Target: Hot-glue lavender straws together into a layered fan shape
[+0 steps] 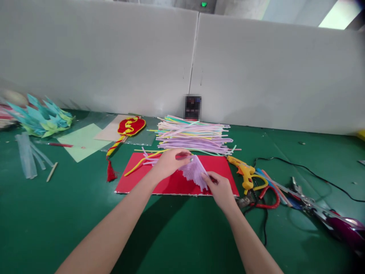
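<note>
Between my two hands is a lilac piece made of pipe cleaners (191,172) laid side by side, tilted above a red board (168,187). My left hand (173,161) pinches its upper left edge, fingers bent over the top. At the right side, my right hand (219,186) grips the piece between thumb and fingers. Loose lilac pipe cleaners (148,160) stick out left of my left hand, and a yellow pipe cleaner (136,167) curves over the board's left part. Behind the board lies a pile of pastel pipe cleaners (194,134).
To the right lie a yellow glue gun (242,170), red-handled pliers (269,203) and a black cord (302,166). A red and yellow fan (131,126) with a tassel, green paper (85,141) and a blue-green leafy craft (42,116) are on the left. A white partition (114,57) stands behind.
</note>
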A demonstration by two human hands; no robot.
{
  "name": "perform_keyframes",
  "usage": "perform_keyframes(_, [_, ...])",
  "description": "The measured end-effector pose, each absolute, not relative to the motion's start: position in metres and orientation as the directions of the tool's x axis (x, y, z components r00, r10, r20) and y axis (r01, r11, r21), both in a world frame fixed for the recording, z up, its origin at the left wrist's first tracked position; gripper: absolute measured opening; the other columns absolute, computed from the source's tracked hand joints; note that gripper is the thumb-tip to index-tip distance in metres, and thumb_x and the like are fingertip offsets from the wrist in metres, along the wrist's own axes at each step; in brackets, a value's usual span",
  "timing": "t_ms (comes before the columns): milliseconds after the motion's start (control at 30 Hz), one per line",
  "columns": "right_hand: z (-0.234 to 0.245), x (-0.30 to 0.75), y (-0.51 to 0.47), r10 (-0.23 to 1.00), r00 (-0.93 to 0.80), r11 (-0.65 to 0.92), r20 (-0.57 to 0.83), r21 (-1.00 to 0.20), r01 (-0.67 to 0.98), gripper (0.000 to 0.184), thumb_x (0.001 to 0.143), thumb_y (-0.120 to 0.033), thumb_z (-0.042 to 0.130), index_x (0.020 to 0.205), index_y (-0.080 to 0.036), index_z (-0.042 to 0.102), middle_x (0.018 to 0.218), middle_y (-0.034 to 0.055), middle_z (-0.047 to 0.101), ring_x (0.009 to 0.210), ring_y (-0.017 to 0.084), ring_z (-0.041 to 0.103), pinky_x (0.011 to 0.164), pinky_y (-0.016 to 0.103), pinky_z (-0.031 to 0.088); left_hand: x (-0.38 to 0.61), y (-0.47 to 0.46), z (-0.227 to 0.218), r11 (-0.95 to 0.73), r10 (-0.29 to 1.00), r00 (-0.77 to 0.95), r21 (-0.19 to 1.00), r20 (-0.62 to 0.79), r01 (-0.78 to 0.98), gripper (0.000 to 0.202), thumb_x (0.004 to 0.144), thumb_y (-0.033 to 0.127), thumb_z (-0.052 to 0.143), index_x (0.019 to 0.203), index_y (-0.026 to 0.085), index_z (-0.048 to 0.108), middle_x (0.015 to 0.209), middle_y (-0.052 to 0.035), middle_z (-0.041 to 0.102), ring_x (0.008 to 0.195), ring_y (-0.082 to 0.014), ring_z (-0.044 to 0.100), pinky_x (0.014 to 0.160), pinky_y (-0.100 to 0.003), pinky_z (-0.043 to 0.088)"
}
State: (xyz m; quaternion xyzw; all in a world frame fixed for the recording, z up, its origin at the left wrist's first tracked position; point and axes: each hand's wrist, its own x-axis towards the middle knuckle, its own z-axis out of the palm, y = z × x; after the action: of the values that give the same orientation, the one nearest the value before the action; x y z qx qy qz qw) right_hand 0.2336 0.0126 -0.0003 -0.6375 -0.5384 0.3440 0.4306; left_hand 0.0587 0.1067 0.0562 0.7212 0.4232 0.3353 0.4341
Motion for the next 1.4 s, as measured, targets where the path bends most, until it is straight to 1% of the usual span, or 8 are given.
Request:
perform_keyframes(100, [0.000,0.233,0.013,0.984,0.179,-0.059,0.015,-0.914,0.401,0.035,0.082,-0.047,0.052,0.081,-0.016,0.069,0.074,0.0029,0.068,0.067,0.017,0.058,0.062,0.026,0.044,0.060,0.107,0.049,-0.282,0.890,0.446,0.880,0.091,0.383,0.012,0.069,0.026,0.067,0.080,0.022,0.072,0.085,-0.0042,0.071,0.080,-0.0230,0.063,0.071,-0.028,0.044])
perform_keyframes(233, [0.000,0.230,0.012,0.983,0.184,-0.067,0.002,-0.927,0.369,0.033,0.080,-0.046,0.055,0.084,-0.017,0.069,0.078,0.0038,0.069,0.071,0.018,0.061,0.065,0.027,0.046,0.057,0.109,0.049,-0.273,0.887,0.459,0.857,0.049,0.437,0.009,0.070,0.028,0.065,0.074,0.020,0.069,0.076,-0.0032,0.070,0.072,-0.0214,0.062,0.066,-0.028,0.043])
perform_keyframes(367, [0.003,0.229,0.011,0.972,0.233,-0.056,0.010,-0.960,0.275,0.033,0.077,-0.045,0.060,0.095,-0.018,0.067,0.091,0.0069,0.070,0.085,0.022,0.064,0.071,0.030,0.050,0.052,0.110,0.052,-0.272,0.868,0.497,0.829,-0.009,0.488,0.013,0.073,0.031,0.062,0.076,0.020,0.068,0.077,-0.0017,0.068,0.073,-0.0201,0.061,0.064,-0.028,0.042])
perform_keyframes(433, [0.006,0.229,0.010,0.964,0.262,-0.039,0.035,-0.962,0.270,0.032,0.078,-0.044,0.060,0.095,-0.019,0.067,0.092,0.0076,0.070,0.088,0.022,0.064,0.073,0.031,0.050,0.050,0.109,0.053,-0.261,0.853,0.520,0.824,-0.047,0.502,0.015,0.074,0.032,0.061,0.077,0.019,0.067,0.077,-0.0010,0.068,0.074,-0.0193,0.060,0.064,-0.028,0.042])
perform_keyframes(700, [0.012,0.232,0.007,0.955,0.269,0.030,0.127,-0.941,0.337,0.020,0.078,-0.039,0.062,0.084,-0.021,0.068,0.085,0.0040,0.069,0.082,0.019,0.061,0.076,0.030,0.049,0.047,0.103,0.065,-0.207,0.842,0.530,0.848,-0.099,0.488,0.017,0.075,0.035,0.061,0.081,0.020,0.068,0.083,-0.0002,0.070,0.079,-0.0189,0.062,0.068,-0.027,0.043])
perform_keyframes(833, [0.012,0.231,0.007,0.950,0.288,0.025,0.124,-0.945,0.327,0.020,0.078,-0.039,0.062,0.082,-0.020,0.067,0.082,0.0034,0.068,0.079,0.018,0.060,0.074,0.029,0.048,0.047,0.099,0.070,-0.177,0.839,0.528,0.855,-0.128,0.488,0.018,0.075,0.035,0.062,0.083,0.020,0.069,0.088,-0.0010,0.071,0.084,-0.0196,0.063,0.071,-0.028,0.045])
perform_keyframes(1000, [0.013,0.232,0.007,0.945,0.287,0.048,0.157,-0.934,0.353,0.019,0.079,-0.038,0.061,0.082,-0.020,0.067,0.080,0.0029,0.066,0.077,0.017,0.059,0.071,0.028,0.047,0.049,0.096,0.071,-0.143,0.837,0.524,0.862,-0.156,0.487,0.017,0.075,0.034,0.061,0.082,0.020,0.068,0.087,-0.0011,0.071,0.084,-0.0198,0.063,0.073,-0.028,0.045])
perform_keyframes(1400, [0.018,0.234,0.006,0.937,0.303,0.043,0.173,-0.919,0.393,0.020,0.079,-0.040,0.060,0.079,-0.021,0.067,0.079,0.0027,0.066,0.076,0.017,0.058,0.071,0.029,0.046,0.045,0.094,0.078,-0.123,0.812,0.556,0.880,-0.177,0.459,0.019,0.077,0.036,0.061,0.083,0.020,0.069,0.086,-0.0002,0.071,0.082,-0.0176,0.063,0.071,-0.025,0.045])
